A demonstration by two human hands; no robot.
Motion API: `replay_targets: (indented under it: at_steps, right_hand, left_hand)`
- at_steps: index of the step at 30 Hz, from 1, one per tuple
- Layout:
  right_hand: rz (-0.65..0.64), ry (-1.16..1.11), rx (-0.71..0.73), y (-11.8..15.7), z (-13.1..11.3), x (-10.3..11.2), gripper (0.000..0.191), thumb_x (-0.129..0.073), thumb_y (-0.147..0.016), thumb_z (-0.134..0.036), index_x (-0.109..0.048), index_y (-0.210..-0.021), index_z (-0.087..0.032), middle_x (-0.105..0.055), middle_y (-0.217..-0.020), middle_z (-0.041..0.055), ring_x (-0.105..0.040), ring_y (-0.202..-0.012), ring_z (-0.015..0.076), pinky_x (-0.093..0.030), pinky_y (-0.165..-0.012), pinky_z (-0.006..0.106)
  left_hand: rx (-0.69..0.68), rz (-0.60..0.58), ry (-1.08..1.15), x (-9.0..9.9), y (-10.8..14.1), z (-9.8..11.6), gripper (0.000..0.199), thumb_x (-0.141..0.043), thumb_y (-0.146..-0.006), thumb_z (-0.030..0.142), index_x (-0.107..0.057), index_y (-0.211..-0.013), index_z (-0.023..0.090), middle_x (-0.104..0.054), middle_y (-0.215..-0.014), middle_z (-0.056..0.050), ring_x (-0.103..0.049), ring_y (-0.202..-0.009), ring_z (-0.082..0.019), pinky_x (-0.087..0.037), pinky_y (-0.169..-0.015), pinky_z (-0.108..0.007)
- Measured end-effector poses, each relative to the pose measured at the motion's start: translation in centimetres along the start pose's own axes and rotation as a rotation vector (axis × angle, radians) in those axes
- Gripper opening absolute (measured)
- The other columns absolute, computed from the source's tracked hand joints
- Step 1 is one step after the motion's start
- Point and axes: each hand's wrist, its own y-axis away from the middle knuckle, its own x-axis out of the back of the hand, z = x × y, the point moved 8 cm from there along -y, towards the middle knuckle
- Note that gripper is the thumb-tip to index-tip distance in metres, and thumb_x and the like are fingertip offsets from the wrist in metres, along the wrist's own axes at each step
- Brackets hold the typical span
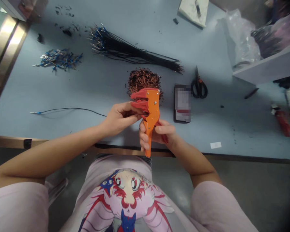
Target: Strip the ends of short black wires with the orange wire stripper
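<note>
My right hand is wrapped round the handles of an orange and red wire stripper, held upright near the table's front edge. Pinched in my left hand is a black wire, its near end at the red jaws of the stripper. The wire's exact end is hidden by fingers and jaws. From the left hand the wire trails left across the table to a blue and silver terminal. Right behind the stripper head lies a pile of short copper-coloured wire bits.
A bundle of black wires with blue terminals lies at the back. Loose blue terminals are heaped at left. A phone and black scissors lie at right, with plastic bags beyond.
</note>
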Motion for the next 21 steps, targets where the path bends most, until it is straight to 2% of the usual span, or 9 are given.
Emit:
replay_targets:
  at_steps: [9, 15, 21]
  right_hand:
    - [0.028, 0.020, -0.001, 0.06, 0.13, 0.38, 0.035, -0.068, -0.087, -0.046, -0.056, -0.093, -0.014, -0.064, -0.072, 0.0012, -0.064, -0.053, 0.0147, -0.061, -0.057, 0.036]
    - [0.087, 0.065, -0.035, 0.11, 0.22, 0.30, 0.042, -0.069, -0.084, -0.054, -0.048, -0.086, -0.018, -0.059, -0.063, -0.0035, -0.056, -0.043, 0.0117, -0.059, -0.048, 0.032]
    - [0.164, 0.063, -0.015, 0.01, 0.13, 0.47, 0.041, -0.064, -0.088, -0.055, -0.046, -0.082, -0.019, -0.054, -0.057, -0.0063, -0.047, -0.037, 0.0082, -0.053, -0.040, 0.026]
  left_hand:
    - [-0.033, -0.017, 0.007, -0.16, -0.07, 0.23, 0.006, -0.073, -0.080, 0.025, -0.075, -0.081, 0.019, -0.075, -0.086, -0.005, -0.069, -0.081, -0.016, -0.055, -0.075, -0.026]
    - [-0.011, -0.034, -0.018, -0.27, -0.09, 0.18, 0.008, -0.072, -0.079, 0.026, -0.074, -0.082, 0.019, -0.075, -0.087, -0.005, -0.068, -0.083, -0.017, -0.055, -0.078, -0.028]
    - [0.007, 0.012, -0.045, 0.16, -0.07, -0.22, 0.009, -0.073, -0.079, 0.026, -0.075, -0.082, 0.018, -0.074, -0.084, -0.004, -0.066, -0.076, -0.016, -0.052, -0.071, -0.027]
